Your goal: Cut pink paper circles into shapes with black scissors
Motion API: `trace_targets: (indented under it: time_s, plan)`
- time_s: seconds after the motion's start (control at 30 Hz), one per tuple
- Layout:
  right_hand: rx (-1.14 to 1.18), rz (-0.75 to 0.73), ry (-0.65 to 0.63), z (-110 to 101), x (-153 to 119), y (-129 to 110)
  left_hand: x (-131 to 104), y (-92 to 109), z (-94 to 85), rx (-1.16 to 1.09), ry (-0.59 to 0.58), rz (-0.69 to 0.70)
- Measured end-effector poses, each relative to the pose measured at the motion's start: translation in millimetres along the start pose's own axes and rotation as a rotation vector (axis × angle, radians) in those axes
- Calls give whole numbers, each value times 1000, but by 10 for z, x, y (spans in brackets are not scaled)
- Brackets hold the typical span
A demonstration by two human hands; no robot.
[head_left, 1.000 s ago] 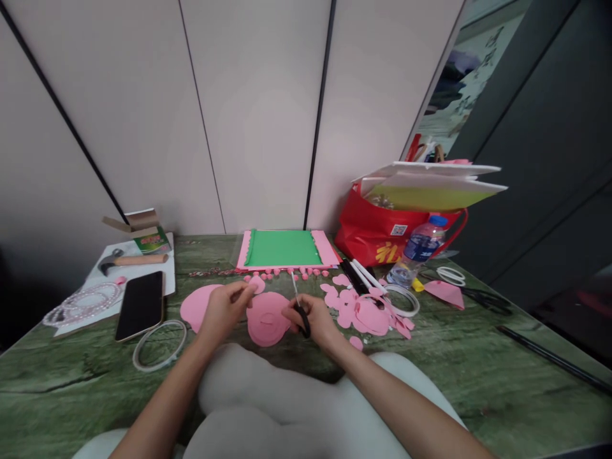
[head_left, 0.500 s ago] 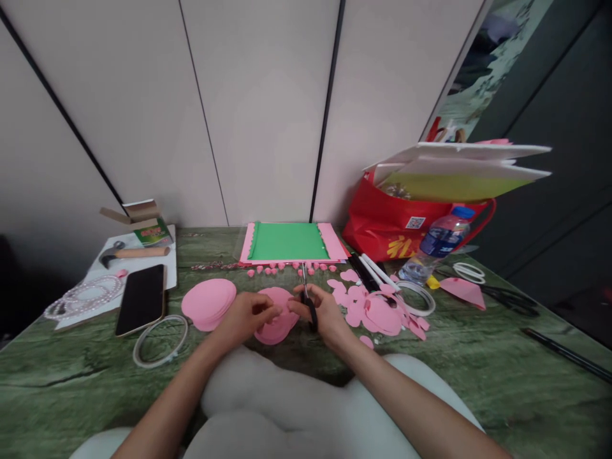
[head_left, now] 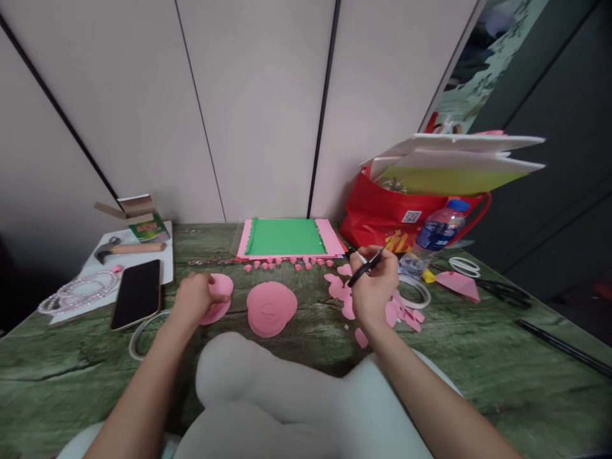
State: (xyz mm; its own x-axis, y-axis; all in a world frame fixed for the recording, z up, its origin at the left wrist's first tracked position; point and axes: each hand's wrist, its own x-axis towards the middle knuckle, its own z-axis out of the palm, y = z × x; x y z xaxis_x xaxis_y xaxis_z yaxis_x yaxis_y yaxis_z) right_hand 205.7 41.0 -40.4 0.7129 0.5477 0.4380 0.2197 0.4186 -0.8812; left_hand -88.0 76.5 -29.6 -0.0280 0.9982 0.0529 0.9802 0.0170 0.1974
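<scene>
My left hand (head_left: 198, 296) is at the left pile of round pink paper circles (head_left: 221, 285), its fingers curled over the edge of a circle and partly hiding it. My right hand (head_left: 375, 284) grips a pair of black-handled scissors (head_left: 367, 266) above the pink paper scraps (head_left: 347, 306). Between the hands, a second pile of pink circles (head_left: 271, 309) lies on the table, with a curled mark on the top one. Behind this pile, several small pink rolled paper pieces (head_left: 278, 262) sit in a row.
A green sheet (head_left: 287, 236) lies on pink paper at the back. To the left are a phone (head_left: 138, 294), a hammer (head_left: 134, 250), beads (head_left: 79, 293) and a tape roll (head_left: 138, 341). On the right stand a red bag (head_left: 370, 217) and a water bottle (head_left: 437, 236).
My left hand has moved left from the middle pink pile to the left pile of circles. My right hand has moved right with the scissors, over the scraps.
</scene>
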Motion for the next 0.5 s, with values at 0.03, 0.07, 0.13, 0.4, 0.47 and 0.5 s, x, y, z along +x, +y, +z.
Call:
trace_targets:
  time_s: [0.03, 0.07, 0.13, 0.4, 0.47, 0.5]
  plan:
    - [-11, -37, 33, -16, 14, -9, 3, -15, 10, 14, -29, -6]
    - [-19, -73, 58, -25, 16, -18, 5, -24, 21, 25, -60, -10]
    - [-12, -116, 62, -20, -14, -35, 10, -31, 44, 42, -110, -10]
    - [132, 126, -506, 156, -392, -44, 80, -42, 61, 107, -171, -66]
    - [150, 194, -588, 176, -461, -44, 87, -32, 53, 117, -182, -74]
    - [160, 228, -618, 179, -479, -46, 88, -25, 48, 119, -184, -76]
